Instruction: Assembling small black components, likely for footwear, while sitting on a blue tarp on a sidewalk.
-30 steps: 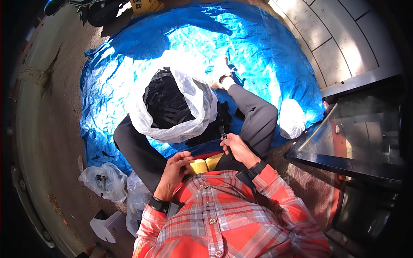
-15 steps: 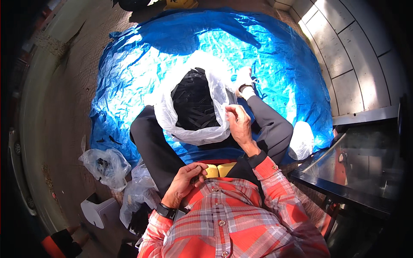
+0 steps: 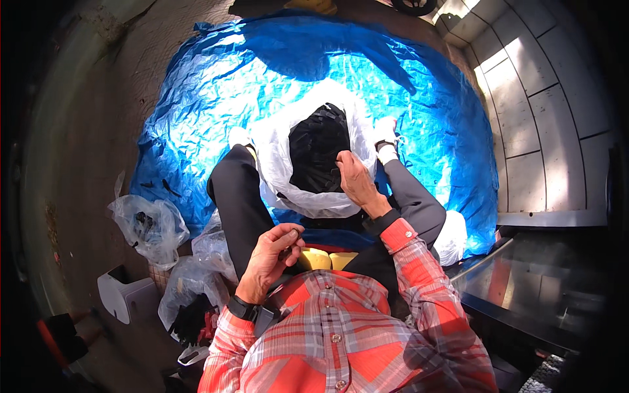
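Note:
Between my legs stands a white plastic bag [image 3: 275,154], its mouth spread and full of black strip-like pieces [image 3: 320,147]. Over the right side of that mouth is my right hand [image 3: 359,182], fingers curled together beside the black pieces; what they hold, if anything, is hidden. My left hand [image 3: 272,254] is raised in front of my belly, nearer to me than the bag. Its thumb and fingertips are pinched, and anything between them is too small to name. Two yellow rounded blocks [image 3: 316,259] lie beside it at my waist.
A wrinkled blue tarp [image 3: 209,111] lies under the bag and my legs. Clear plastic bags [image 3: 152,229] with dark contents and a white bin-like container [image 3: 124,301] are at left. On the right are a white bundle [image 3: 452,239], a dark glass-topped piece [image 3: 524,288] and a tiled wall [image 3: 537,118].
My right hand has moved from the bag's rim to over the black pieces. My left hand is raised slightly, still pinched. The whole view has shifted a little.

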### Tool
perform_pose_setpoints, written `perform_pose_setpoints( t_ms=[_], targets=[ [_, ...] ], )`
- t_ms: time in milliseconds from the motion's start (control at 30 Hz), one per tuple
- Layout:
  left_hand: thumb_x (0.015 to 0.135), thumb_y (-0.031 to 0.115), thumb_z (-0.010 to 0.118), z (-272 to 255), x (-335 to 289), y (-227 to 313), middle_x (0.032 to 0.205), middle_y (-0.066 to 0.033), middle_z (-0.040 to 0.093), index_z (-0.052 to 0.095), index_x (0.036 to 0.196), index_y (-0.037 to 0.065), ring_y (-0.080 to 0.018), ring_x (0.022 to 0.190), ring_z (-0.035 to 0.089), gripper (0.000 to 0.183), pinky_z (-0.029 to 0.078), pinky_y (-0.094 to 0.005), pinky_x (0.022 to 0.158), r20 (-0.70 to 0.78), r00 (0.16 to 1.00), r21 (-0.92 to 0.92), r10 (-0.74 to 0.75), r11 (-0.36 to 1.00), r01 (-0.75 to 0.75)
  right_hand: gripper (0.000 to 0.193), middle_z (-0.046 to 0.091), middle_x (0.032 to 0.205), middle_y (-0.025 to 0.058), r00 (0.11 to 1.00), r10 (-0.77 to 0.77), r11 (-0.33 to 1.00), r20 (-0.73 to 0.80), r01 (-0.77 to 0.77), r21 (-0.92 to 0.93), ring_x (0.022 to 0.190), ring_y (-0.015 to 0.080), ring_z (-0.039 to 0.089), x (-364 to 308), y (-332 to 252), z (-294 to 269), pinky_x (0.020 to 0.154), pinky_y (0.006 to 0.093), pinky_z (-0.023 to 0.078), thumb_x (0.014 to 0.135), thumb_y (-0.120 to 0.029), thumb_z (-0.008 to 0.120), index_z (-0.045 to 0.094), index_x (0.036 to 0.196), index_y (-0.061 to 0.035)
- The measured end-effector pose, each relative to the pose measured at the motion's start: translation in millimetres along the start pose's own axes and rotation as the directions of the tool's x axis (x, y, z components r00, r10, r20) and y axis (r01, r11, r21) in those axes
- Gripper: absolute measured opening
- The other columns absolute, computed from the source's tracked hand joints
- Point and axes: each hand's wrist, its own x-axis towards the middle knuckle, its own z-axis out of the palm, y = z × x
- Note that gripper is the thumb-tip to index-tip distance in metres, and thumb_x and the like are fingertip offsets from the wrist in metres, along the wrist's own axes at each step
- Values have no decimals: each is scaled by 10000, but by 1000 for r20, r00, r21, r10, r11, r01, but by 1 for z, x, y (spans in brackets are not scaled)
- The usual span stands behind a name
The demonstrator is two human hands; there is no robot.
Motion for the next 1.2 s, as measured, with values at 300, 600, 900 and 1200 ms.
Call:
perform_pose_setpoints(
  t_ms=[300, 600, 900, 1200],
  targets=[
    [869, 92, 506, 32, 3, 8, 689, -87, 594, 558, 960, -6, -114, 489, 553, 143, 388, -192, 392, 2, 991, 124, 131, 984, -131, 297, 522, 792, 57, 838, 492, 436, 234, -470, 767, 571, 74, 481, -14, -85, -69, 485, 213, 427, 844, -22, 515, 399, 1117, -43],
    [888, 148, 472, 44, 8, -1, 579, -51, 524, 540, 917, -2, -87, 385, 430, 166, 296, -179, 342, 159, 982, 128, 100, 984, -121, 274, 600, 894, 43, 746, 495, 429, 445, -655, 622, 731, 80, 519, -79, -111, -80, 665, 223, 448, 852, -97, 569, 548, 1111, -8],
    [926, 201, 467, 44, 7, -4, 613, -33, 520, 537, 978, 13, -66, 411, 398, 207, 257, -175, 354, 123, 991, 203, 57, 976, -81, 172, 559, 824, 35, 702, 541, 297, 463, -674, 676, 651, 73, 526, -97, -120, -70, 592, 214, 449, 841, -58, 576, 527, 986, 20],
    [865, 121, 569, 42, 1, -5, 677, -55, 574, 555, 1047, -9, -55, 452, 428, 224, 286, -161, 381, 83, 996, 209, 44, 976, -60, 174, 534, 746, 10, 668, 372, 107, 644, -720, 686, 569, 42, 463, -86, -123, -82, 499, 183, 385, 844, -63, 573, 516, 987, 20]
  ],
)
